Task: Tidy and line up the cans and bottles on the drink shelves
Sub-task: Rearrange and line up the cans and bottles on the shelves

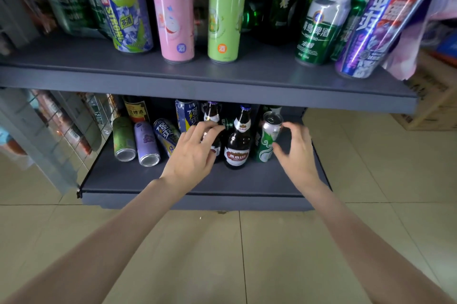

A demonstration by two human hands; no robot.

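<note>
On the lower shelf [153, 185] stand two brown beer bottles. My left hand [191, 152] lies with spread fingers over the left bottle [213, 113], touching it. The right bottle [238, 140] with a red label stands free between my hands. A green and silver can [268, 139] stands just right of it. My right hand [295, 149] hovers beside that can with fingers relaxed, thumb close to its base, holding nothing. To the left lie a green can [123, 140], a purple can [146, 144] and a blue and yellow can [166, 136].
The upper shelf [197, 78] carries a pink can [174, 9], a light green can [226, 9], a green beer can [320, 29], a leaning purple and blue can [371, 24] and dark bottles behind. A wire rack [61, 128] stands at left. Cardboard boxes [435, 103] sit on the tiled floor at right.
</note>
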